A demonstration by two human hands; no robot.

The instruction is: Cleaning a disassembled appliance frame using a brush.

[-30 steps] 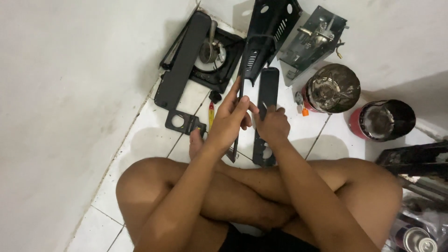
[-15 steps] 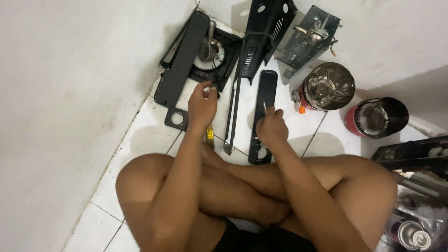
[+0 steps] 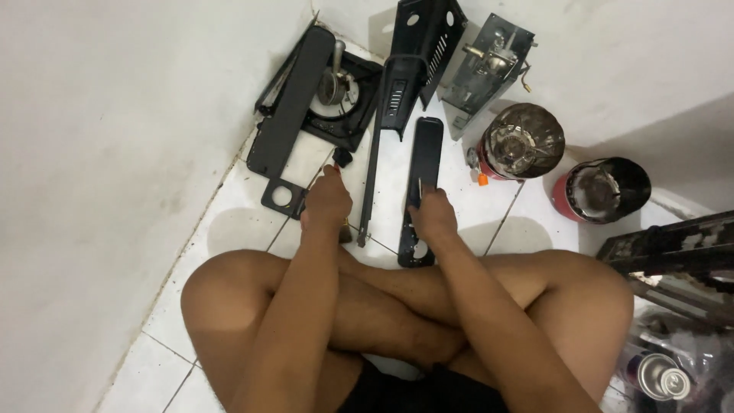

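I sit cross-legged on a white tiled floor. My left hand (image 3: pixel 327 200) is a closed fist low on the floor, wrapped around a screwdriver whose red end (image 3: pixel 336 170) pokes out at the top. A small black knob (image 3: pixel 342 158) lies just beyond it. My right hand (image 3: pixel 432 213) rests with curled fingers on a flat black panel (image 3: pixel 425 149) lying lengthwise on the tiles. Between my hands runs a long thin black bar (image 3: pixel 371 183).
A black tray with a burner (image 3: pixel 333 82) and a long black cover (image 3: pixel 289 122) lie by the left wall. Further back stand a perforated black casing (image 3: pixel 419 42) and a grey metal mechanism (image 3: pixel 486 67). Two gas canisters (image 3: pixel 524 141) (image 3: pixel 604 191) stand at right, near a dark frame (image 3: pixel 673 245).
My left hand left the long black bar, moved left and down to the floor, and closed on the screwdriver. My right hand stayed on the flat panel.
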